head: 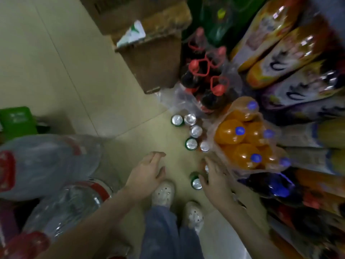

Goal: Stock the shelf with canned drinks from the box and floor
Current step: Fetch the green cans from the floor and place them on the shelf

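Several drink cans stand upright in a loose row on the floor, among them a green can (176,120), a silver-topped can (195,131) and another green can (191,143). My right hand (216,179) reaches down over the nearest green can (196,182), fingers spread, touching its rim; a further can is partly hidden under the fingers. My left hand (147,174) hovers open above the bare floor, left of the cans, holding nothing. A brown cardboard box (155,58) stands at the top centre.
Shrink-wrapped orange soda bottles (240,141) and dark cola bottles (205,83) crowd the right of the cans. Snack bags (287,58) lie at the far right. Large wrapped water bottles (56,165) fill the left. My shoes (164,193) stand just below the hands.
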### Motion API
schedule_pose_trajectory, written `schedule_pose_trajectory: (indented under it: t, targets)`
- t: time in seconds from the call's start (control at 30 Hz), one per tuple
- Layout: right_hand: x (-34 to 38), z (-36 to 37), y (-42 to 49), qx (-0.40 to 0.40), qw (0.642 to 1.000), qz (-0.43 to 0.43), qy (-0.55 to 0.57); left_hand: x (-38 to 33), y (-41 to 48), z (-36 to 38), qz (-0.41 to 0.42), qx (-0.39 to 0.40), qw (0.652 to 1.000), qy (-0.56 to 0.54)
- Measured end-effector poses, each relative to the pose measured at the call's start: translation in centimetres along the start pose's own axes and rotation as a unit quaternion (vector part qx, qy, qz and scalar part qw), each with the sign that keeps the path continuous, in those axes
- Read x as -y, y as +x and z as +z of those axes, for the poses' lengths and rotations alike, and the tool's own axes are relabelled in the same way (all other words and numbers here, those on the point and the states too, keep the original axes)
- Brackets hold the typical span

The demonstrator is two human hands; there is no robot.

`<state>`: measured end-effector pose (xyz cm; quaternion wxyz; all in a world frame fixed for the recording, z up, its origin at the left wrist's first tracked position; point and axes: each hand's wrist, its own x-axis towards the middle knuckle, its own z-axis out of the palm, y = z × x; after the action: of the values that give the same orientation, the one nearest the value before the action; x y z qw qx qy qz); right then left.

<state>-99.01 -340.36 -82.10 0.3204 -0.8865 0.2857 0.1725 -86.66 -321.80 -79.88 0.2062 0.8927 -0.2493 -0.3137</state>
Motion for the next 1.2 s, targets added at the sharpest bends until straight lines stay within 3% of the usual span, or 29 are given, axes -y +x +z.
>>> schedule_pose_trajectory:
  t: [0.13, 0.23, 0.33, 0.4, 0.5, 0.73, 0.93, 0.97, 1.03, 1.1, 1.2]
  targets:
    - [-3.7, 9.6, 9.3, 0.073, 0.996, 0.005, -0.056, 5.8, 4.0, 8.0, -0.052, -0.008, 0.997, -0.051]
    - [-6.9, 15.0, 14.9, 0.084, 0.981, -0.015, -0.174, 8.6, 6.3, 12.8, -0.083, -0.008, 0.993, -0.084]
    - [-9.2, 18.2, 18.2, -0.013, 0.951, -0.088, -0.297, 10.4, 8.5, 16.7, -0.085, -0.008, 0.991, -0.104]
    - [-10.3, 19.4, 19.2, -0.113, 0.936, -0.128, -0.307, 11.1, 9.7, 18.9, -0.083, -0.011, 0.990, -0.111]
    - [-11.4, 20.2, 19.3, -0.150, 0.926, -0.174, -0.300, 11.2, 11.0, 21.2, -0.059, 0.006, 0.991, -0.120]
    - [-9.7, 18.5, 13.6, -0.146, 0.958, -0.213, -0.128, 10.6, 11.1, 22.8, 0.054, -0.001, 0.997, -0.061]
    - [-9.4, 16.5, 8.5, 0.052, 0.984, -0.126, 0.113, 9.8, 8.1, 21.8, -0.002, 0.032, 0.986, -0.162]
    - [-10.5, 16.7, 7.8, 0.079, 0.987, -0.104, 0.096, 10.0, 7.2, 21.6, -0.030, 0.033, 0.982, -0.184]
    - [-13.0, 17.6, 6.0, 0.128, 0.982, -0.089, -0.109, 10.8, 5.6, 21.5, -0.079, 0.025, 0.972, -0.219]
    - [-15.8, 19.8, 4.1, 0.136, 0.936, -0.129, -0.297, 12.0, 4.2, 21.2, -0.125, 0.031, 0.964, -0.234]
    - [-17.3, 22.6, 4.1, 0.052, 0.928, -0.165, -0.331, 14.1, 3.2, 20.8, -0.167, 0.059, 0.954, -0.243]
